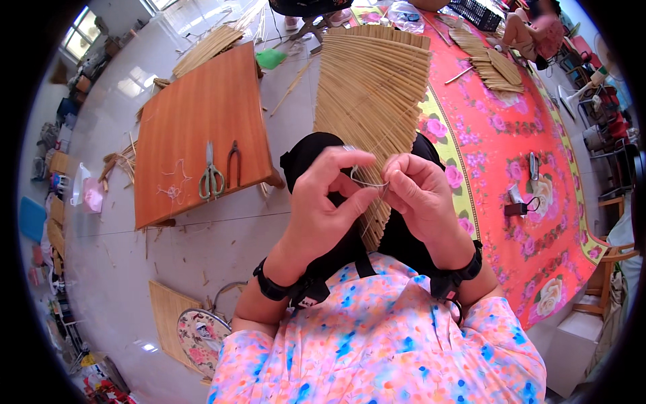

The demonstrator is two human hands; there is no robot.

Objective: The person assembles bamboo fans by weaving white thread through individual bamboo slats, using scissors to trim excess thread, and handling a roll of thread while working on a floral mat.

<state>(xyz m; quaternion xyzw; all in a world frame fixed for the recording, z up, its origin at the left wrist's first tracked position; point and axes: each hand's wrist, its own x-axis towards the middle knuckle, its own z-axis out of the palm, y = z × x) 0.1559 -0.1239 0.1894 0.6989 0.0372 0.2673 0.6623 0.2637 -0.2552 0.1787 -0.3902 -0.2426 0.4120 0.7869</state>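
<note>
Shiny tiled floor, ribbed fan running 12-to-6 and widening toward 12, right hand kinda pinching cord over it, left hand at 9, thumb and fingertip apart.

Two hands are at work: one left hand and one right hand, with one strand between them and one large slatted fan shape below. Two black wristbands show, one per arm. One wooden desk carries three items: one pair of scissors, one pair of pliers and one tangle of white thread. There is one red floral cloth, one green bag and one black crate. Loose sticks lie about, too many to count.
</note>
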